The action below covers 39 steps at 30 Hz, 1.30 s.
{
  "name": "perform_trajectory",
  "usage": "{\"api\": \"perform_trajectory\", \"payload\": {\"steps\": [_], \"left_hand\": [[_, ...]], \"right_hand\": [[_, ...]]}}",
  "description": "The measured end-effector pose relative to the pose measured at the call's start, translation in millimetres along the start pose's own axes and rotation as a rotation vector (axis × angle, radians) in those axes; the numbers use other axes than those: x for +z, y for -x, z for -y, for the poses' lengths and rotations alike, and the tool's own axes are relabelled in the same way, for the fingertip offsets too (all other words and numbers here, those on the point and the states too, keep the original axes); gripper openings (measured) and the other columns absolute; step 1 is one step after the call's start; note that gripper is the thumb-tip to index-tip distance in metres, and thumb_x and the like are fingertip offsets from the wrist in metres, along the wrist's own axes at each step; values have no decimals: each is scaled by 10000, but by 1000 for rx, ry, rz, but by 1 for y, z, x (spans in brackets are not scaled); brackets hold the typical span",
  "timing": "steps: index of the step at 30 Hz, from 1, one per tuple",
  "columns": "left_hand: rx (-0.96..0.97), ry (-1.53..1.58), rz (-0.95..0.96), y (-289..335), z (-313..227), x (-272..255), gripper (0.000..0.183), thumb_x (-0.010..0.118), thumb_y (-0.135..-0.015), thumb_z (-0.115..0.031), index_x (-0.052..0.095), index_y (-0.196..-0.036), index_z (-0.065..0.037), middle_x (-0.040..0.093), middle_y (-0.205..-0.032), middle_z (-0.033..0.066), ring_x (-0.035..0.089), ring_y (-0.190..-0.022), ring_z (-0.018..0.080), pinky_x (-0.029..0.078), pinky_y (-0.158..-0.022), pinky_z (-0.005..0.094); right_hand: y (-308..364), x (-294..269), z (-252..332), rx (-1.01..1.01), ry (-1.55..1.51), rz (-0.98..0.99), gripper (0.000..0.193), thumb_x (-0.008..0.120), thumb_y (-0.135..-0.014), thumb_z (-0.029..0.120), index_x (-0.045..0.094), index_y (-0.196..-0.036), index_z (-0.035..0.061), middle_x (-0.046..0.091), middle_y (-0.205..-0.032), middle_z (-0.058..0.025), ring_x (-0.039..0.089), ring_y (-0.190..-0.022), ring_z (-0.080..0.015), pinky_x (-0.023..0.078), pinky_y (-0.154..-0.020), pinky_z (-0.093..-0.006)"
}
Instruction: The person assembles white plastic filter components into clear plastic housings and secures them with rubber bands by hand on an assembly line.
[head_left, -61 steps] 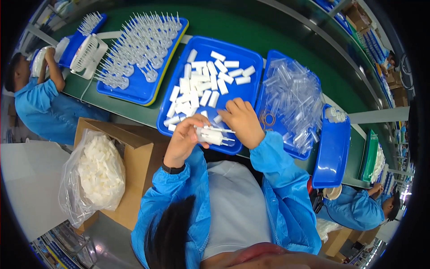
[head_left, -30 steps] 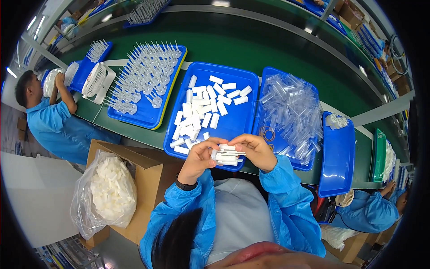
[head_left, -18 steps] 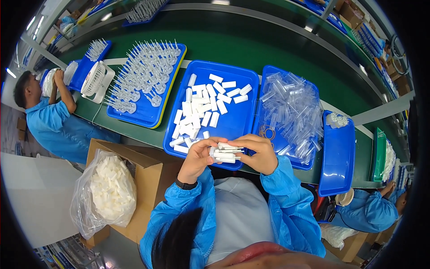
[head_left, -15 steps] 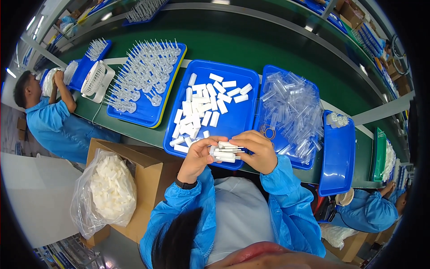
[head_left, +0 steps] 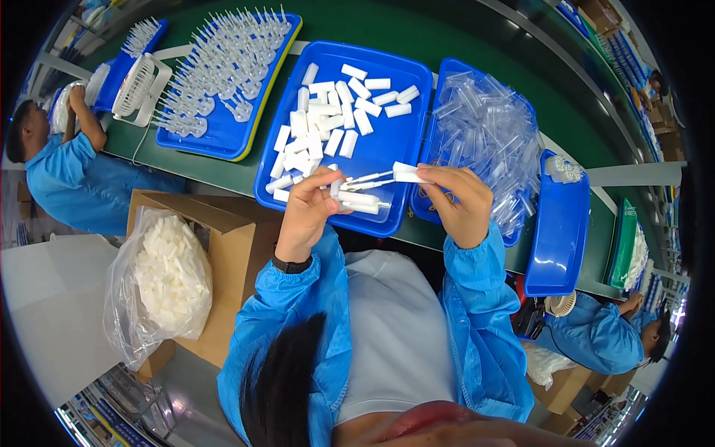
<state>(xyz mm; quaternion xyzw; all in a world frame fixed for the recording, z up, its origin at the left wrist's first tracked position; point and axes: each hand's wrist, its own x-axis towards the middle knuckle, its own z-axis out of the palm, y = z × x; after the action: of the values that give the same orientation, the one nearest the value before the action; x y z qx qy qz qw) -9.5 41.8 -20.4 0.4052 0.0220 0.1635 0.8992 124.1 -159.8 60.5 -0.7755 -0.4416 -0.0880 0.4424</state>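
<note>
My left hand [head_left: 304, 220] is closed on the base of a clear plastic piece with several thin rods [head_left: 370, 181]. White cylinders [head_left: 361, 205] sit over its nearer rods. With thumb and fingertips, my right hand [head_left: 463, 203] pinches a pair of white sleeves [head_left: 406, 172] at the far ends of the other rods. Whether the rods enter these sleeves is too small to tell. Both hands hover over the near edge of a blue tray [head_left: 387, 141] that holds many loose white cylinders [head_left: 313, 127].
A blue tray of clear tubes [head_left: 484, 127] lies to the right, beside a narrower blue tray [head_left: 555, 253]. Rodded clear pieces [head_left: 223, 82] fill a tray at left, near a white fan [head_left: 141, 89]. A cardboard box [head_left: 231, 276] holds a bag of white parts [head_left: 173, 276]. Co-workers sit both sides.
My right hand has moved right, away from the left, with white sleeves now pinched at the rod ends. My left hand has shifted slightly left and up. The whole view has shifted.
</note>
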Motion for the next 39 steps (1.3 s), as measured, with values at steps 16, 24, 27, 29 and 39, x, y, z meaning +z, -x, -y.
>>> {"api": "perform_trajectory", "payload": {"steps": [16,24,27,29,39], "left_hand": [[3,-18,71,4,-1,-1,393,712,-781,7,612,-1161,-3,509,-1026,64,628,-936,202,583,-790,323],[-1,-86,102,2,-7,7,416,721,-743,66,625,-1144,10,519,-996,68,620,-912,187,556,-790,275],[-23,-111,149,2,-5,6,424,720,-729,87,630,-1138,17,528,-995,72,620,-916,183,539,-802,266],[-45,-105,149,2,-5,7,425,720,-726,91,630,-1135,20,533,-994,74,621,-925,184,535,-809,266],[-100,-24,-50,11,-11,1,408,637,-877,-110,513,-1250,-3,562,-1149,139,645,-950,256,587,-744,305]], "right_hand": [[-2,-3,7,-208,47,128,258,729,-700,87,730,-953,136,702,-932,-44,609,-674,-169,416,-582,-287],[-8,0,10,-277,100,194,260,735,-693,118,730,-953,129,692,-874,-4,593,-690,-150,399,-578,-280],[-11,6,13,-326,89,229,256,737,-690,133,730,-946,127,685,-858,7,588,-701,-145,408,-588,-276],[-13,10,15,-343,69,248,251,737,-691,139,730,-941,123,682,-854,10,585,-706,-146,416,-595,-277],[-20,24,3,-154,-256,302,250,682,-788,124,700,-1036,92,668,-949,-54,580,-862,-228,454,-759,-331]]}}
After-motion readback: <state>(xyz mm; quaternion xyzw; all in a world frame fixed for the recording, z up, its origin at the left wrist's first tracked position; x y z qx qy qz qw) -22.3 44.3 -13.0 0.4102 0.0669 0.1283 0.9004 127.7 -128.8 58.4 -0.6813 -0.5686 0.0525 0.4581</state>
